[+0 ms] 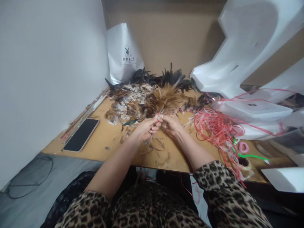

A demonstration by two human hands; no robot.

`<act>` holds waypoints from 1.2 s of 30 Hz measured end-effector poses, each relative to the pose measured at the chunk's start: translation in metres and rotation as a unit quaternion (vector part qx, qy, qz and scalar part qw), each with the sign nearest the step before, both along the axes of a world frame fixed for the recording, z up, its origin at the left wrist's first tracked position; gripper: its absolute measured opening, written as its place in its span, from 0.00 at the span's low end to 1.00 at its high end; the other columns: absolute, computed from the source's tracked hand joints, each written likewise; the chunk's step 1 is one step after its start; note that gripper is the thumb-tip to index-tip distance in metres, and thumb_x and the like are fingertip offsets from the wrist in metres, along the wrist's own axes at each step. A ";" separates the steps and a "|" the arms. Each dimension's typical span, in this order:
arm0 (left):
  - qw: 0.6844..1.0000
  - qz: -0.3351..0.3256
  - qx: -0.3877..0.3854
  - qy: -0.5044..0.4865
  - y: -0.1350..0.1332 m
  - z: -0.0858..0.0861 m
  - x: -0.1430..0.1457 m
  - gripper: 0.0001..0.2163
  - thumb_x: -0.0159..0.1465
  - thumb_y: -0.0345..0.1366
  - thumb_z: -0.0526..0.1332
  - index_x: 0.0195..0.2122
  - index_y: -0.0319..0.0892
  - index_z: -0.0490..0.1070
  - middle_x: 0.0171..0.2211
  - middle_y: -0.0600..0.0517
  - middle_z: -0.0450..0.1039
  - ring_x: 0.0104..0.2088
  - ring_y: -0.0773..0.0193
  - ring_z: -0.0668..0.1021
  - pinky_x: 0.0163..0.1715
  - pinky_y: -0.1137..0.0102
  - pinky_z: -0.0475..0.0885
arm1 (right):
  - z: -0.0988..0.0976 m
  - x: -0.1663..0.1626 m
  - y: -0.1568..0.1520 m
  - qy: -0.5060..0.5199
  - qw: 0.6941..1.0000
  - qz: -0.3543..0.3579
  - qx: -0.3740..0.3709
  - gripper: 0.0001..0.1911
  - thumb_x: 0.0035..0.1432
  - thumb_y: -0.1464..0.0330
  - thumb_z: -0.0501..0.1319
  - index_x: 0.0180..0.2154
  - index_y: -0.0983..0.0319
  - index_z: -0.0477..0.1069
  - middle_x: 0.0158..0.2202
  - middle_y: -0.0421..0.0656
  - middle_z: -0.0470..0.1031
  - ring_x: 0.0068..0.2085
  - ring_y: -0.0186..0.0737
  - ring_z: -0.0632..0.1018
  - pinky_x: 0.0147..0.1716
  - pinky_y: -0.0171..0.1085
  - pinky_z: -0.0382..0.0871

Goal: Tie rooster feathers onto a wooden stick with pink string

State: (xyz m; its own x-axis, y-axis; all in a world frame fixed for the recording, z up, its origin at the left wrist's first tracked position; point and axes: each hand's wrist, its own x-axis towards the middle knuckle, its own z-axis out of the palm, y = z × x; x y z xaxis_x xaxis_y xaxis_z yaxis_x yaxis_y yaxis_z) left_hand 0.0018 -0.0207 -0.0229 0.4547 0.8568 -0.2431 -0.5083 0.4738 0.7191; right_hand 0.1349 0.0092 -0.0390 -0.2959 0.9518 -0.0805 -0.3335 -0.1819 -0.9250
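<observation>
My left hand [147, 128] and my right hand [171, 124] meet over the middle of a brown board [99, 148], fingers closed. Together they grip a bundle of brown feathers [163, 99] on a thin stick [143, 158]; the feather head fans away from me and the stick slants down toward my lap. A thin red string [169, 133] runs under my right hand. Behind the bundle lies a heap of loose brown, white and black feathers [133, 101].
A black phone [81, 135] lies on the board at the left. A tangle of red string [218, 128] sits right, with a pink ring [243, 147] and green cord [251, 156]. White foam blocks [239, 63] stand at the right, a silver bag [123, 52] at the back.
</observation>
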 end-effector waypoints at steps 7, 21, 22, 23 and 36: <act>0.988 0.131 0.018 0.074 0.001 -0.006 0.007 0.13 0.58 0.41 0.62 0.26 0.35 0.64 0.16 0.59 0.57 0.12 0.81 0.55 0.11 0.82 0.44 | -0.001 -0.003 0.004 -0.148 0.981 -0.107 0.072 0.18 0.33 0.57 0.72 0.20 0.65 0.72 0.21 0.39 0.73 0.23 0.29 0.69 0.26 0.31 0.62; 0.971 0.191 0.007 0.142 0.010 -0.019 0.015 0.14 0.58 0.42 0.62 0.24 0.37 0.64 0.14 0.59 0.57 0.11 0.79 0.55 0.12 0.79 0.43 | -0.001 0.008 0.007 -0.114 0.992 0.012 -0.047 0.18 0.36 0.60 0.70 0.24 0.64 0.68 0.11 0.29 0.53 0.13 0.23 0.49 0.14 0.30 0.38; 0.971 0.190 0.010 0.143 0.009 -0.019 0.016 0.14 0.58 0.42 0.62 0.24 0.37 0.65 0.14 0.60 0.57 0.11 0.79 0.55 0.12 0.79 0.43 | 0.001 0.009 0.006 -0.103 0.993 0.022 -0.053 0.18 0.36 0.60 0.70 0.24 0.64 0.67 0.10 0.28 0.51 0.13 0.22 0.48 0.14 0.30 0.36; 0.971 0.191 0.012 0.144 0.009 -0.019 0.016 0.14 0.57 0.43 0.62 0.24 0.37 0.64 0.14 0.60 0.57 0.11 0.79 0.55 0.12 0.79 0.44 | 0.002 0.010 0.006 -0.097 0.993 0.029 -0.054 0.18 0.36 0.61 0.70 0.24 0.64 0.67 0.10 0.28 0.50 0.13 0.22 0.48 0.13 0.30 0.36; 0.972 0.187 0.020 0.140 0.008 -0.017 0.019 0.16 0.54 0.43 0.65 0.22 0.37 0.63 0.15 0.59 0.57 0.12 0.80 0.55 0.12 0.80 0.43 | 0.012 0.001 -0.007 -0.132 0.991 -0.003 0.003 0.17 0.39 0.58 0.69 0.23 0.64 0.68 0.12 0.35 0.64 0.12 0.23 0.52 0.11 0.30 0.39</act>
State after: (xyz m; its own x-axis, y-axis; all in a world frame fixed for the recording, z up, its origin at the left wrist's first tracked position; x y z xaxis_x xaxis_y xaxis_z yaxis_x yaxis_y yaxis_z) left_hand 0.0207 -0.0128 -0.0399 0.0299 0.9609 -0.2752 -0.4212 0.2618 0.8684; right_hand 0.1364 0.0025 -0.0274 -0.2586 0.9544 -0.1493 -0.0803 -0.1753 -0.9812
